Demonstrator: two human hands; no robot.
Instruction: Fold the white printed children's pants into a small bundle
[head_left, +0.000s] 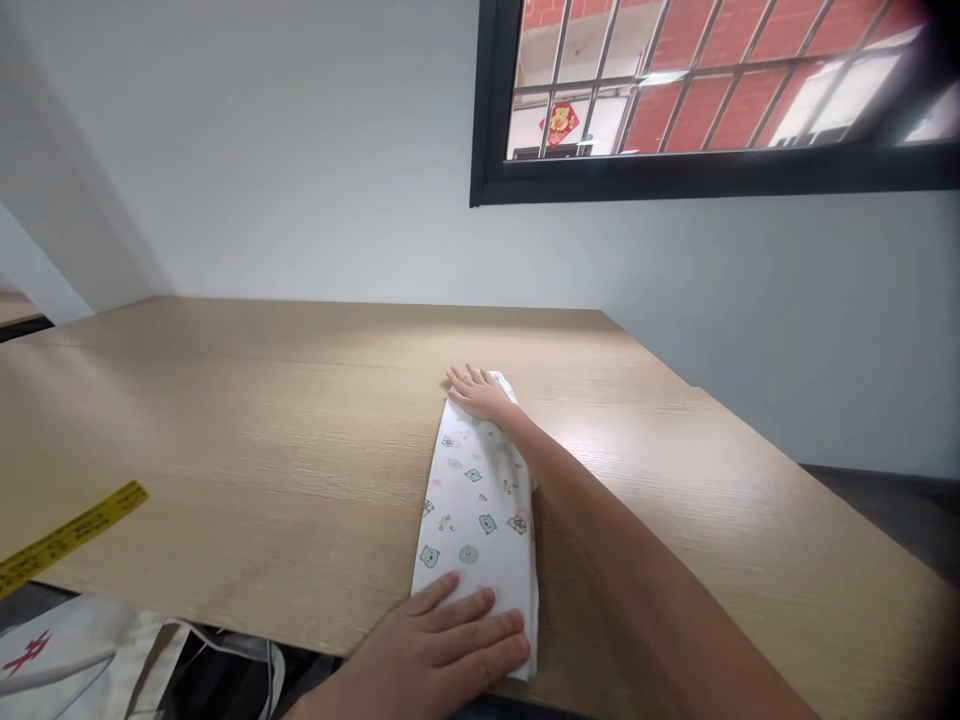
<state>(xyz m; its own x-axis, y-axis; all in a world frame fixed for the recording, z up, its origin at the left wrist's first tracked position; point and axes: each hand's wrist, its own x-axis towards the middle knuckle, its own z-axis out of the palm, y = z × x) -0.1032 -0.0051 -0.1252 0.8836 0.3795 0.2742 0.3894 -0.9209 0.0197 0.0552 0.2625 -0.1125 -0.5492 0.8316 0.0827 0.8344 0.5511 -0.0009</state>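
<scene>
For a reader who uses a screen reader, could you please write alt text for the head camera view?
A person presses a folded white cloth, printed with small animals, flat on a wooden table: left hand on its near end, right hand on its far end. A yellow ruler lies at the table's left edge; a barred window is above.

Yellow ruler [69,537] on wooden table [262,420]

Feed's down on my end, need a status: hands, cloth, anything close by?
Left hand flat on near end of folded printed cloth. Right hand flat on far end. Cloth lies on wooden table. Yellow ruler at left edge, apart.
</scene>
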